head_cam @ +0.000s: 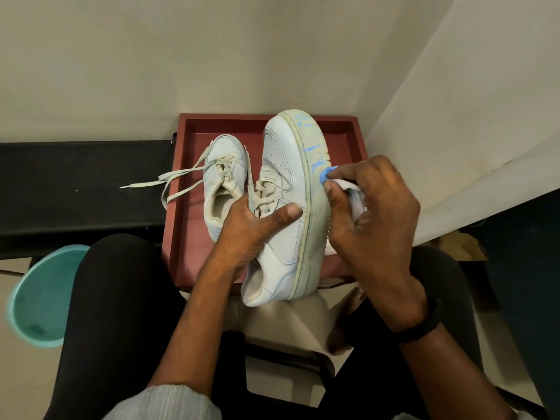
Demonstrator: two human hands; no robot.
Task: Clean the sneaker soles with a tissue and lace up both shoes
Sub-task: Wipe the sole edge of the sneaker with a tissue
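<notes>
Head view, and we start with the red tray [188, 237]: what does it hold?

— We see a second sneaker [224, 177] lying flat in its left half, toe towards the wall. Its loose laces [178, 174] trail over the tray's left rim onto the black surface [75, 183] that carries the tray.

— And the shoe being worked on?

— We find the tipped sneaker [285, 189] on its side over the tray's right half, with its heel hanging past the near rim. We cannot tell whether it rests on the tray floor. Its sole [306, 237] edge faces up, and blue streaks [315, 150] cross it near the toe.

— How are the hands placed?

— The left hand [257, 234] grips the tipped sneaker. Its thumb lies across the white side panel and its fingers curl behind the laced top. The right hand [372, 213] pinches a white tissue [356, 197], whose blue-stained tip touches the sole edge. A dark wristband [424, 325] sits on that wrist.

— Any other container?

— We see a teal basin [39, 295] on the floor at lower left. We cannot make out its contents.
</notes>
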